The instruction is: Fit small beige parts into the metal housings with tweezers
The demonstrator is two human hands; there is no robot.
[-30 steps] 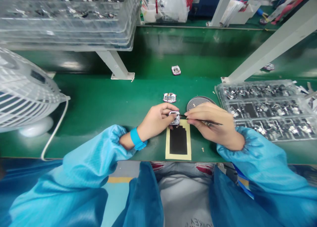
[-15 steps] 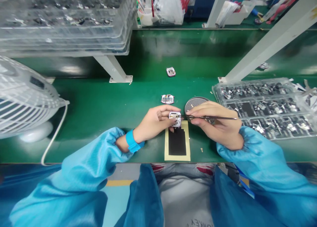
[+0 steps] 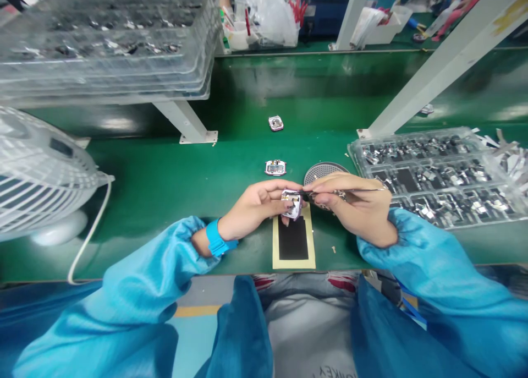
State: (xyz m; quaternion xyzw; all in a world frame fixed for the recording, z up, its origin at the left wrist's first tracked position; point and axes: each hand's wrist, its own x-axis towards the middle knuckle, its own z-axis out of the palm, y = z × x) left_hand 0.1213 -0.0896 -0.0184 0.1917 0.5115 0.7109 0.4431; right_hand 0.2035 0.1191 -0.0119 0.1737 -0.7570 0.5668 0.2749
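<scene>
My left hand (image 3: 258, 204) is closed on a small square watch case (image 3: 291, 204), thumb across its lower left, the open inside facing me. In my right hand (image 3: 355, 202) lies a thin pair of dark tweezers (image 3: 346, 191), pinched between thumb and fingers. Their tips meet the upper right edge of the case; whether they grip a part there I cannot make out. Below the case is a yellow-backed sheet with a black square (image 3: 293, 240). Just beyond my left hand a second watch case (image 3: 275, 168) lies on the green bench, and another case (image 3: 276, 123) farther back.
A round perforated disc (image 3: 324, 170) sits partly under my right hand. Right of it stands a clear tray of small parts (image 3: 445, 177). A white fan (image 3: 45, 169) is at the left, below stacked clear trays (image 3: 107, 75). White posts (image 3: 185, 122) rise from the bench.
The watch case has turned slightly in my left hand, its lower edge tipping. The tweezers have moved to its upper right edge and lie more level. The whole view has shifted slightly.
</scene>
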